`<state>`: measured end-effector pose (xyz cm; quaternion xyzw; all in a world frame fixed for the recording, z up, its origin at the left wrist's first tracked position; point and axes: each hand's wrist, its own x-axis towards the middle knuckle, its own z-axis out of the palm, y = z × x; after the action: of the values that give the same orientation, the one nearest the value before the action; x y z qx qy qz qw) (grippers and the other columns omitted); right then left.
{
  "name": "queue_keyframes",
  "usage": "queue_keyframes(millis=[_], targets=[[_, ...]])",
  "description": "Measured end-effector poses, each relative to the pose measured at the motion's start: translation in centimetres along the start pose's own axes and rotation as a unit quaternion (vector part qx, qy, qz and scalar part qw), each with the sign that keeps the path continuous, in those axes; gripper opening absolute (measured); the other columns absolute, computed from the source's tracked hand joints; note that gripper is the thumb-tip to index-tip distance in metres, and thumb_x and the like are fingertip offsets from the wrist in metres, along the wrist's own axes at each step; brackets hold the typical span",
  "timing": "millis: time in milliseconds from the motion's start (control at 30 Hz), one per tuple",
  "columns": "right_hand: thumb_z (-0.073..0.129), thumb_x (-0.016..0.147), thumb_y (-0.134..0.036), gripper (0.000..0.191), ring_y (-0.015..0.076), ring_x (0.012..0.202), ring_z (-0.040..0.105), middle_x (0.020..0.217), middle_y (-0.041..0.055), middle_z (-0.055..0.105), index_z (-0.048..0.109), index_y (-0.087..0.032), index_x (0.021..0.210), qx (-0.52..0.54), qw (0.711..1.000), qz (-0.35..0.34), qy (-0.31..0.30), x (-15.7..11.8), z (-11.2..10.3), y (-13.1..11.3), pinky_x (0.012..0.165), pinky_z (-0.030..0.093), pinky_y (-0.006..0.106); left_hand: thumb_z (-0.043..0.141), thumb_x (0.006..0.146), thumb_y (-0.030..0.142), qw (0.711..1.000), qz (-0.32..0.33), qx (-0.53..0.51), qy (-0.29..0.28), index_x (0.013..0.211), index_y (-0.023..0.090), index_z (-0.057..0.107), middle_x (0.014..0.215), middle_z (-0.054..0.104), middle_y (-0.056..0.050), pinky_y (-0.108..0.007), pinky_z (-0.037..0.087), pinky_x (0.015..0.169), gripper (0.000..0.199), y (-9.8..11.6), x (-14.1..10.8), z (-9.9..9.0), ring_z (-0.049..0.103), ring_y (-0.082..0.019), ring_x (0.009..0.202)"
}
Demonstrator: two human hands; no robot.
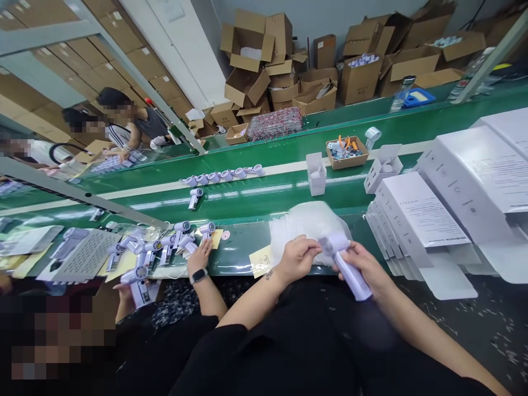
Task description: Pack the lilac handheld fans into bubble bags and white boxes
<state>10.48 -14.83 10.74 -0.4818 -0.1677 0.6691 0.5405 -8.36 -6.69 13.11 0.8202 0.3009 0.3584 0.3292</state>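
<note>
A pale lavender handheld fan (352, 275) is gripped in my right hand (363, 261), its round head tilted up and left, its handle pointing down toward my body. My left hand (300, 256) is pinched closed at the left side of the fan's head; whatever its fingertips hold is too small to make out. Under and behind both hands lies a stack of clear plastic bags (307, 220) on the bench edge. A yellow paper slip (259, 262) with handwriting sits by my left forearm.
White boxes (421, 206) are stacked at right. Behind are an upright white carton (316, 176), a small cardboard tray (348, 159) of parts, and a row of fans (226, 175) on the green conveyor (264, 195). At left, a co-worker's hand (201, 256) touches a fan among several.
</note>
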Motion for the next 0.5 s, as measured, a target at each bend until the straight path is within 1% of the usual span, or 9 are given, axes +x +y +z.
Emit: queue_keyframes(millis=[67, 100, 133, 200, 267, 333, 400, 433, 500], targets=[[0.074, 0.067, -0.030, 0.045, 0.0182, 0.065, 0.065, 0.096, 0.0018, 0.061, 0.046, -0.025, 0.102, -0.014, 0.999, -0.032, 0.042, -0.1, -0.6, -0.4, 0.049, 0.055, 0.030, 0.050, 0.087, 0.025, 1.000, -0.012, -0.008, 0.008, 0.078, 0.018, 0.061, 0.067, 0.058, -0.002, -0.027, 0.043, 0.063, 0.016, 0.1, 0.3, -0.3, 0.050, -0.012, 0.064], [0.074, 0.067, -0.029, 0.046, 0.0181, 0.067, 0.065, 0.101, 0.0026, 0.060, 0.046, -0.026, 0.104, -0.031, 0.998, -0.043, 0.037, -0.3, -0.8, -0.6, 0.051, 0.055, 0.030, 0.052, 0.086, 0.027, 0.999, -0.037, -0.029, 0.018, 0.082, 0.017, 0.060, 0.073, 0.058, -0.003, -0.026, 0.044, 0.063, 0.013, 0.0, 0.8, -0.5, 0.051, -0.012, 0.068], [0.074, 0.068, -0.028, 0.048, 0.0180, 0.069, 0.065, 0.107, 0.0037, 0.059, 0.045, -0.027, 0.106, -0.048, 0.998, -0.048, 0.014, -0.5, -0.7, -0.7, 0.053, 0.055, 0.031, 0.057, 0.083, 0.030, 0.996, -0.065, -0.059, 0.020, 0.087, 0.018, 0.060, 0.081, 0.058, -0.004, -0.026, 0.045, 0.064, 0.013, -0.1, 1.3, -0.6, 0.051, -0.013, 0.074], [0.072, 0.070, -0.027, 0.051, 0.0179, 0.071, 0.065, 0.118, 0.0063, 0.055, 0.043, -0.029, 0.112, -0.072, 0.995, -0.057, -0.041, -1.1, -0.3, -0.9, 0.055, 0.055, 0.032, 0.072, 0.069, 0.036, 0.983, -0.118, -0.136, -0.023, 0.099, 0.019, 0.057, 0.099, 0.054, -0.007, -0.025, 0.046, 0.064, 0.038, -0.4, 2.7, -0.4, 0.051, -0.016, 0.085], [0.070, 0.072, -0.026, 0.055, 0.0167, 0.073, 0.064, 0.128, 0.0081, 0.048, 0.040, -0.031, 0.118, -0.081, 0.992, -0.070, -0.064, -1.4, 0.3, -0.8, 0.057, 0.054, 0.032, 0.079, 0.057, 0.040, 0.951, -0.186, -0.221, -0.106, 0.107, 0.020, 0.054, 0.103, 0.052, -0.007, -0.024, 0.046, 0.063, 0.059, -0.9, 3.8, 0.0, 0.051, -0.016, 0.087], [0.070, 0.072, -0.025, 0.061, 0.0157, 0.075, 0.063, 0.136, 0.0090, 0.041, 0.038, -0.033, 0.123, -0.095, 0.990, -0.080, -0.064, -1.6, 0.7, -0.7, 0.060, 0.054, 0.031, 0.076, 0.060, 0.045, 0.895, -0.284, -0.306, -0.159, 0.108, 0.019, 0.052, 0.092, 0.054, -0.005, -0.024, 0.044, 0.062, 0.060, -1.5, 4.4, 0.7, 0.052, -0.013, 0.077], [0.070, 0.072, -0.024, 0.064, 0.0160, 0.078, 0.062, 0.138, 0.0098, 0.039, 0.039, -0.031, 0.127, -0.116, 0.987, -0.082, -0.071, -1.6, 0.6, -0.7, 0.063, 0.053, 0.031, 0.071, 0.067, 0.048, 0.840, -0.358, -0.372, -0.166, 0.112, 0.019, 0.048, 0.082, 0.054, -0.002, -0.024, 0.043, 0.060, 0.058, -2.3, 4.4, 1.5, 0.053, -0.011, 0.069], [0.070, 0.072, -0.024, 0.064, 0.0169, 0.080, 0.062, 0.137, 0.0102, 0.041, 0.040, -0.030, 0.128, -0.122, 0.986, -0.081, -0.082, -1.6, 0.5, -0.7, 0.064, 0.053, 0.031, 0.069, 0.069, 0.048, 0.828, -0.371, -0.387, -0.164, 0.115, 0.019, 0.047, 0.081, 0.054, -0.001, -0.024, 0.043, 0.059, 0.058, -2.8, 4.2, 1.9, 0.053, -0.011, 0.068], [0.070, 0.072, -0.024, 0.064, 0.0191, 0.083, 0.062, 0.133, 0.0106, 0.045, 0.041, -0.028, 0.129, -0.122, 0.984, -0.073, -0.109, -1.7, 0.1, -0.8, 0.065, 0.053, 0.031, 0.068, 0.071, 0.046, 0.849, -0.349, -0.365, -0.159, 0.117, 0.020, 0.046, 0.086, 0.056, -0.002, -0.024, 0.043, 0.060, 0.057, -3.7, 3.6, 2.7, 0.055, -0.012, 0.069]])
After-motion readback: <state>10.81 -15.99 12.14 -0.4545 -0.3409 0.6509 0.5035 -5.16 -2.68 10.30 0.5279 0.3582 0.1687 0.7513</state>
